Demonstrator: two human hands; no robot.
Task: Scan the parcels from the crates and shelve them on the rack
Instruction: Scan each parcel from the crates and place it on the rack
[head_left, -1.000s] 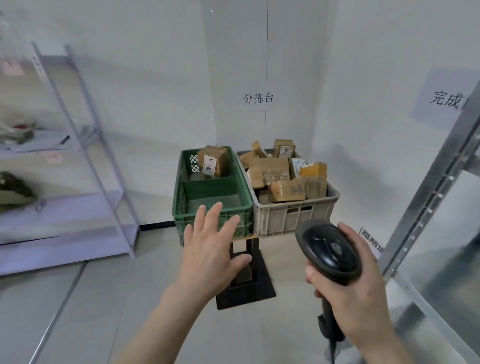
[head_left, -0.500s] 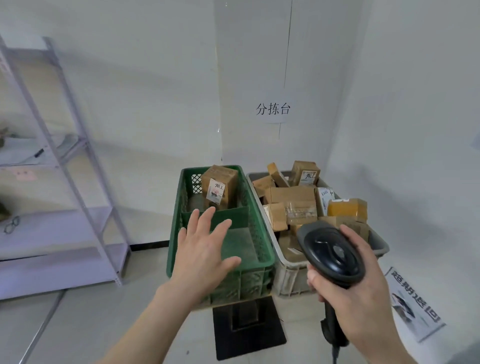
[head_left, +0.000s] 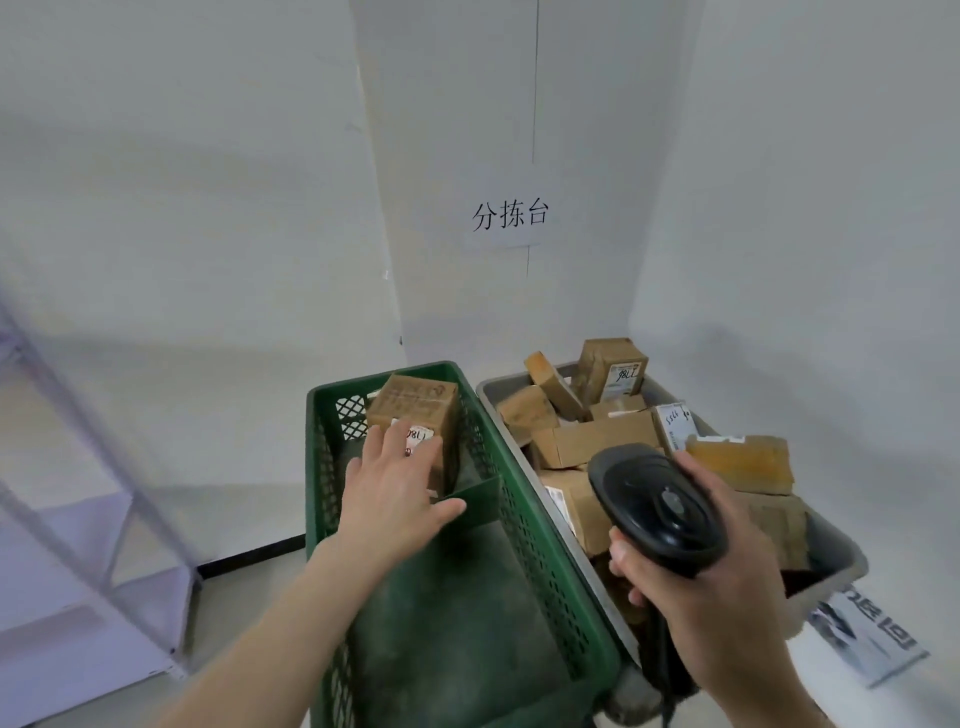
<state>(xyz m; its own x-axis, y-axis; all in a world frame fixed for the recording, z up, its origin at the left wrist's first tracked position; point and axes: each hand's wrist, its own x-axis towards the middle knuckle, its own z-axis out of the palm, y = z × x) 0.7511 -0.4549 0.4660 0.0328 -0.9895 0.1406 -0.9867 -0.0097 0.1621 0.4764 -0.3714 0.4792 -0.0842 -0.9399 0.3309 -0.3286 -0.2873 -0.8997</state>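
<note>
A green crate (head_left: 540, 551) stands in front of me with one brown cardboard parcel (head_left: 415, 410) upright at its far end, a white label on its front. My left hand (head_left: 395, 488) reaches into the crate with fingers spread, its fingertips at the parcel's front face. To the right, a grey crate (head_left: 841, 551) is piled with several cardboard parcels (head_left: 597, 441). My right hand (head_left: 722, 587) grips a black barcode scanner (head_left: 654, 504) above the grey crate's near end.
A metal rack (head_left: 78, 545) stands at the left edge, blurred. A paper sign (head_left: 509, 215) with printed characters hangs on the wall behind the crates. A printed sheet (head_left: 862, 639) lies on the floor at the right.
I have moved closer to the crates. My left hand has gone forward into the green crate up to the parcel. The scanner has stayed in my right hand.
</note>
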